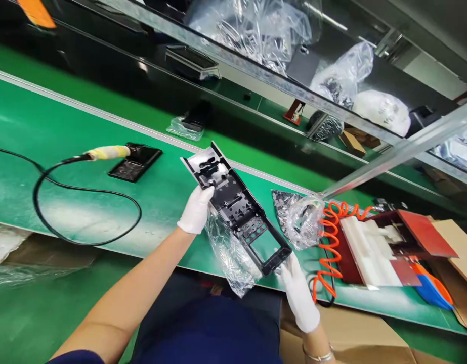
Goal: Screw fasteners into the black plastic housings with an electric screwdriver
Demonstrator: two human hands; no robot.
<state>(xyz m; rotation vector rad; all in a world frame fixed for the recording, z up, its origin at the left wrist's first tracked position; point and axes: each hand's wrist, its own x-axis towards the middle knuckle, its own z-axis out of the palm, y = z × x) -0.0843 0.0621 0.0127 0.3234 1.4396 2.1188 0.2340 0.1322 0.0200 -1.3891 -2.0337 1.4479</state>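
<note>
A long black plastic housing [239, 207], with ribs, screw posts and a rectangular opening at its near end, is held tilted above the green bench. My left hand [195, 210], in a white glove, grips its left edge, thumb over the rim. At the lower right end, my gloved right hand [296, 288] holds the frame's corner; most of its fingers are hidden behind the part. Below the housing, a clear plastic bag [233, 258] hangs over the bench's front edge. To the left, a tool with a yellow-taped handle [108, 152] rests on a black tray [136, 164].
A black cable [100, 191] loops across the green bench [58, 202]. On the right are bagged parts [303, 220], an orange coiled hose [328, 247] and a red fixture [388, 247] with white blocks. A metal-edged shelf [256, 71] holding bags runs above.
</note>
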